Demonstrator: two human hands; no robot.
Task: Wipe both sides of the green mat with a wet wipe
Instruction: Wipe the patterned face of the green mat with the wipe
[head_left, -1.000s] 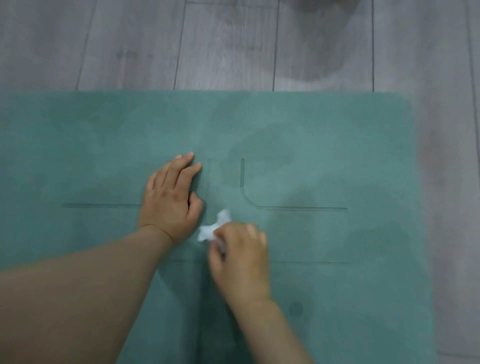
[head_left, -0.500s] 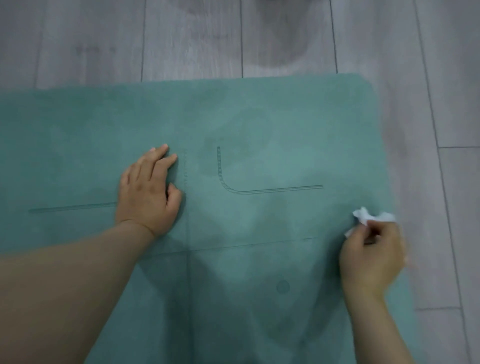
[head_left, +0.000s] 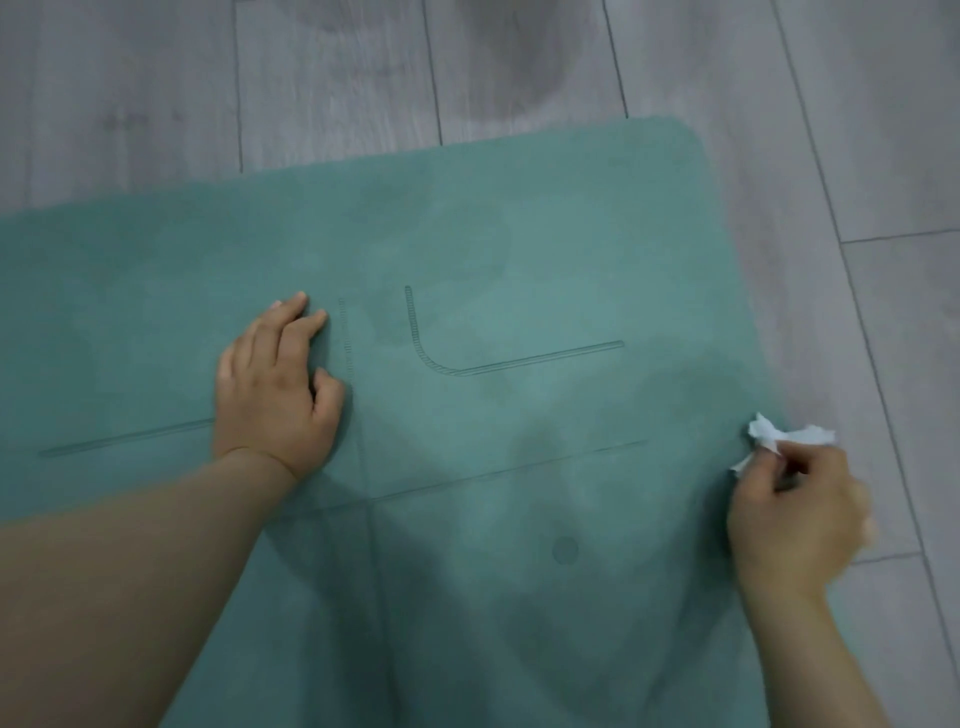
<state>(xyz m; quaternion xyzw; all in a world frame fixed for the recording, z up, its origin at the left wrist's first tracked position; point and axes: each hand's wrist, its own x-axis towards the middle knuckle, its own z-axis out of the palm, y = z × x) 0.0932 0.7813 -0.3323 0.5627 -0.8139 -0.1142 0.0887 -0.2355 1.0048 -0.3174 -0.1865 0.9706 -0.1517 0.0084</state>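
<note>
The green mat (head_left: 519, 249) lies flat on the floor and fills most of the view; dark line markings and damp patches show on its surface. My left hand (head_left: 275, 384) presses flat on the mat left of centre, fingers straight. My right hand (head_left: 795, 509) is at the mat's right edge and grips a crumpled white wet wipe (head_left: 779, 436), which sticks out above my fingers, at the mat's right edge.
Grey wood-look floor planks (head_left: 857, 156) surround the mat at the top and right. A dark shadow falls on the floor beyond the mat's far edge. The mat's rounded far right corner (head_left: 685, 135) is in view.
My right hand has swept the wipe from the middle of the mat, beside my left hand, out to the right edge. My left hand stays pressed in place.
</note>
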